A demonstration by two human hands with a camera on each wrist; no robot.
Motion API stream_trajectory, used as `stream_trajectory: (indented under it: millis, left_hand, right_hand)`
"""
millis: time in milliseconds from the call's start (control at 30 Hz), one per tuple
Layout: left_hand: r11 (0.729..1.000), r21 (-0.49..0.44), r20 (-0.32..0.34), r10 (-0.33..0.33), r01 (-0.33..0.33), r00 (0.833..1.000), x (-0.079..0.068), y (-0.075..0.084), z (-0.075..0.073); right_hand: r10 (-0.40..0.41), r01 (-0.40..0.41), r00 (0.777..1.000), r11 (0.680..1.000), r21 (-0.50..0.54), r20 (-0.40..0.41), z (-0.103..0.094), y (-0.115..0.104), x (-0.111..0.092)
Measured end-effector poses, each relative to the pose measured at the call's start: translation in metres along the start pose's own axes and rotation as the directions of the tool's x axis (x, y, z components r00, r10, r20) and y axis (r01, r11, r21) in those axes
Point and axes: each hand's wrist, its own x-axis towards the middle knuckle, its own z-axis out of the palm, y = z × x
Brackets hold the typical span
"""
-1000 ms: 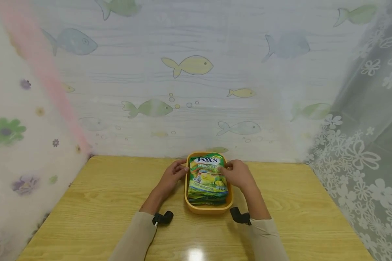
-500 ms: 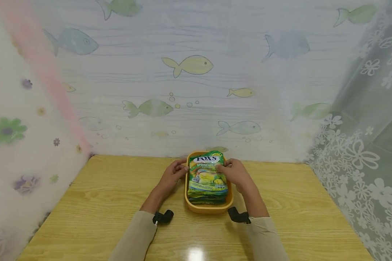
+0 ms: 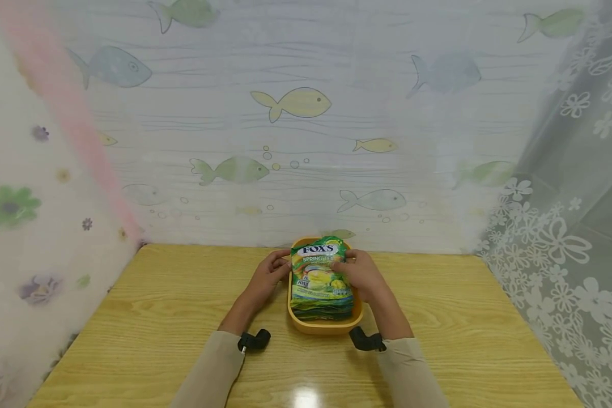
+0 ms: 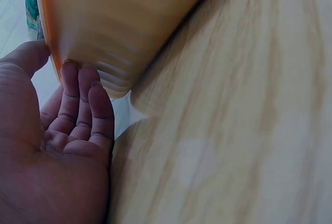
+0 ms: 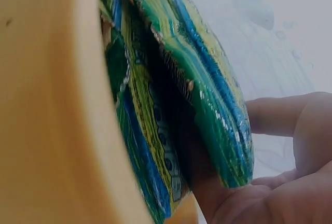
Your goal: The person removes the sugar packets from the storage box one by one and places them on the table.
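A yellow plastic basket [image 3: 326, 327] stands on the table with a stack of green candy bags in it. The top candy bag [image 3: 317, 275], labelled FOX'S Spring Tea, is held by my right hand [image 3: 363, 276] at its right edge. In the right wrist view, the thumb and fingers of that hand [image 5: 290, 167] pinch this bag [image 5: 212, 79], and a gap parts it from the bag [image 5: 150, 115] below. My left hand [image 3: 267, 279] grips the basket's left side. The left wrist view has its thumb on the rim and its curled fingers [image 4: 98, 105] against the slotted outer wall.
The wooden table [image 3: 173, 317] reaches back to a fish-patterned curtain [image 3: 224, 215] just behind the basket. Flowered curtains [image 3: 556, 238] hang at both sides. A black wrist mount [image 3: 255, 340] sits on each forearm, close to the basket's front.
My right hand has moved slightly left, pinching the top candy bag. That bag has risen a little and shifted left over the stack. The left hand and basket have stayed in place.
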Motion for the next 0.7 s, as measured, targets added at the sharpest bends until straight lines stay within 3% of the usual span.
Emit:
stream_trajectory:
  millis: [433,700]
  left_hand:
    - [1.000,-0.021,0.004,-0.003,0.003,1.000,-0.0012,0.0024,0.0008]
    - [1.000,-0.025,-0.002,0.001,-0.001,1.000,-0.0013,0.0022,0.0008]
  right_hand:
    - [-0.043,0.040,0.998,0.997,0.067,0.051,0.0030,0.0002,-0.0025]
    - [-0.053,0.050,0.998,0.995,0.089,0.038,0.0023,0.0015,-0.0047]
